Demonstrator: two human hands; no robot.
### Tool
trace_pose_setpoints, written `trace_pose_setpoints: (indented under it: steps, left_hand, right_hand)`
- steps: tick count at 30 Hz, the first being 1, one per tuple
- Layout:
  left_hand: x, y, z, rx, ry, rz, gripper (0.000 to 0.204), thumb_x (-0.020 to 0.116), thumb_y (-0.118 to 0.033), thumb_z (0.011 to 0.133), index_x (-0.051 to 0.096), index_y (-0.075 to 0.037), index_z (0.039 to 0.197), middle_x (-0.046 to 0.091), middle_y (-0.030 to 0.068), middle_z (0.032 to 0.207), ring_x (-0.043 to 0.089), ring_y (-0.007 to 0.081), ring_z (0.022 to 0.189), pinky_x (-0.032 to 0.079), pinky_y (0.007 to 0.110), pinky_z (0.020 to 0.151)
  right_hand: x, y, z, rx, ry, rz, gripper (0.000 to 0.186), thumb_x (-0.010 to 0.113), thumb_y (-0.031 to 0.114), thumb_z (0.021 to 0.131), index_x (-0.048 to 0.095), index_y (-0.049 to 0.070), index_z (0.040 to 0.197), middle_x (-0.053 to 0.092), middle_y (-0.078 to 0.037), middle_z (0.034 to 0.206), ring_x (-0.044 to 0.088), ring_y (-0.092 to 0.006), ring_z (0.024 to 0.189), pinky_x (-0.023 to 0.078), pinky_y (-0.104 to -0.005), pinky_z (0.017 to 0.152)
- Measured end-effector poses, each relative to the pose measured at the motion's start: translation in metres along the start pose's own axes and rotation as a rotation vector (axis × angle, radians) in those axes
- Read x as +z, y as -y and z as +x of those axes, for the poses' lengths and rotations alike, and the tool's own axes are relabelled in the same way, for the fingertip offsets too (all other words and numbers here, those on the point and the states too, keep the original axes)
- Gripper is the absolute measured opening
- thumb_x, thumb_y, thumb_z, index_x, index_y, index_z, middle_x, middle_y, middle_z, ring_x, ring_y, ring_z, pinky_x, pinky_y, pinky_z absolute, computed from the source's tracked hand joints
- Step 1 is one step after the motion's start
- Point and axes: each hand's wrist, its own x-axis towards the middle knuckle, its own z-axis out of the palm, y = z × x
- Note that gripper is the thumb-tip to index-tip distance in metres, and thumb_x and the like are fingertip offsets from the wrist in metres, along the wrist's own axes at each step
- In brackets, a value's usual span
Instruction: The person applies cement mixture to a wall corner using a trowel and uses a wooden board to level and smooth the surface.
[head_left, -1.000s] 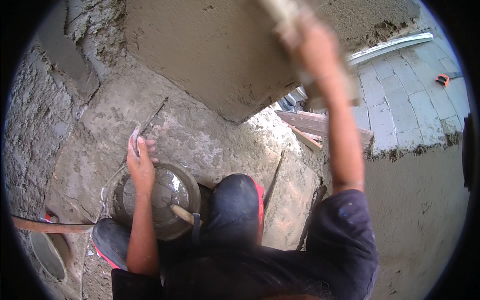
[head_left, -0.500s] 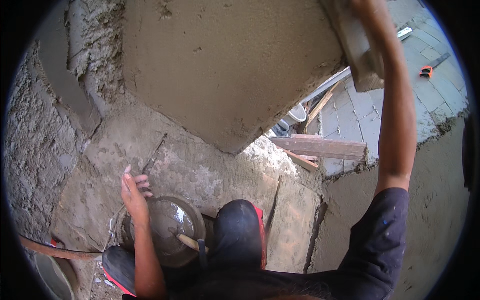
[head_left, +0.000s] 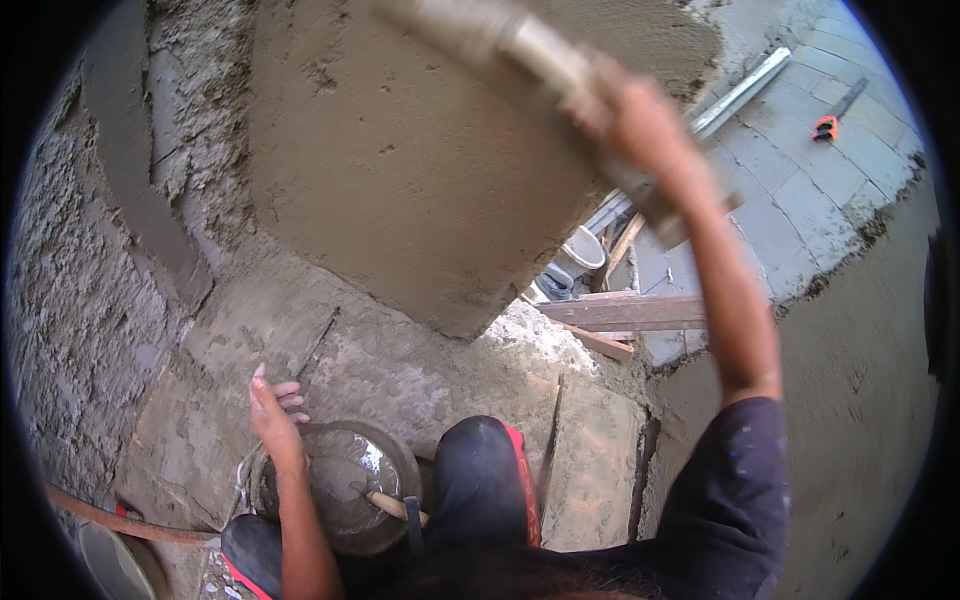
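Observation:
My right hand (head_left: 640, 120) is wrapped round the handle of a long plastering float (head_left: 470, 30), blurred by motion. The float lies slantwise across the upper right part of a smoothed grey mortar face (head_left: 400, 200); whether it touches the surface I cannot tell. My left hand (head_left: 276, 410) is empty, fingers apart and slightly curled. It hovers at the left rim of a round tub (head_left: 408, 455) of wet mortar. A tool's wooden handle (head_left: 385, 504) sticks out of that tub, its working end sunk in the mix.
Wooden planks (head_left: 630, 313) and a white bucket (head_left: 584, 248) sit beyond the mortar's lower right edge. A handsaw with an orange handle (head_left: 826, 127) and a pale metal bar (head_left: 745, 90) lie on grey paving (head_left: 800, 200). Another bucket (head_left: 115, 560) stands at lower left.
My right hand has swept the float left, from the mortar's right edge onto its upper right part. The left hand stays nearly in place; the view has shifted slightly.

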Motion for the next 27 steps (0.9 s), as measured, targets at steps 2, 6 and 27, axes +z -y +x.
trace_pose_setpoints:
  steps: [2,6,27]
  left_hand:
    - [-0.003,0.001,-0.003,-0.031,-0.002,0.042,0.057,0.036,-0.046,0.105,0.044,-0.005,0.144,0.064,0.0078,0.089,0.057,0.0113,0.072,0.048,0.023,0.051]
    - [0.028,0.023,-0.01,-0.126,0.104,-0.002,0.06,0.036,-0.05,0.105,0.044,-0.005,0.144,0.065,0.0077,0.091,0.057,0.0111,0.075,0.048,0.024,0.056]
    - [0.001,-0.003,-0.006,-0.075,-0.025,0.044,0.065,0.032,-0.054,0.105,0.044,-0.004,0.144,0.066,0.006,0.091,0.056,0.0092,0.077,0.045,0.023,0.058]
  right_hand:
    - [-0.087,0.038,0.024,-0.05,-0.222,0.124,0.027,0.056,0.02,0.098,0.062,0.003,0.118,0.069,-0.013,0.091,0.067,-0.0222,0.086,0.054,-0.0346,0.073]
    - [-0.098,0.054,0.009,0.187,-0.218,0.571,0.036,0.054,0.026,0.099,0.057,0.005,0.128,0.067,-0.01,0.101,0.065,-0.0187,0.083,0.055,-0.0331,0.073]
    - [0.177,0.026,-0.163,-0.173,-0.066,0.296,0.056,0.069,0.035,0.091,0.051,0.008,0.136,0.07,-0.015,0.099,0.07,-0.0234,0.08,0.06,-0.0337,0.064]
